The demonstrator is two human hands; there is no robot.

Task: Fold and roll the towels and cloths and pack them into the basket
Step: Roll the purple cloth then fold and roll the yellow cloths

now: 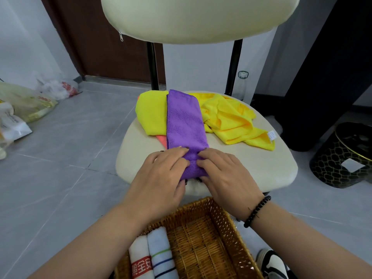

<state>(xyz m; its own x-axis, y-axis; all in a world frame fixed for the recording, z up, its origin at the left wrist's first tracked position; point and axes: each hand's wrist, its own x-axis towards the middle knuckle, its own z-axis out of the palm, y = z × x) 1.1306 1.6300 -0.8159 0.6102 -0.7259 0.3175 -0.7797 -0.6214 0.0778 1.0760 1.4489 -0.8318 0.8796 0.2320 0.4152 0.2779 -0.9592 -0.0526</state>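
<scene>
purple cloth [186,125] under my fingers: matt fuzzy microfibre | chair seat [269,158] beneath it: smooth cream leatherette, faint sheen | basket [227,234] nearer me than seat: rough woven brown wicker

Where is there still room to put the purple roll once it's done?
The wicker basket is bare right of the two rolled towels. The chair seat is free right of the right hand. Its back is crowded with yellow cloths around the purple cloth.

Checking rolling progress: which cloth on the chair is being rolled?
The purple microfibre cloth; both hands grip its near end, while the yellow cloths lie untouched.
</scene>
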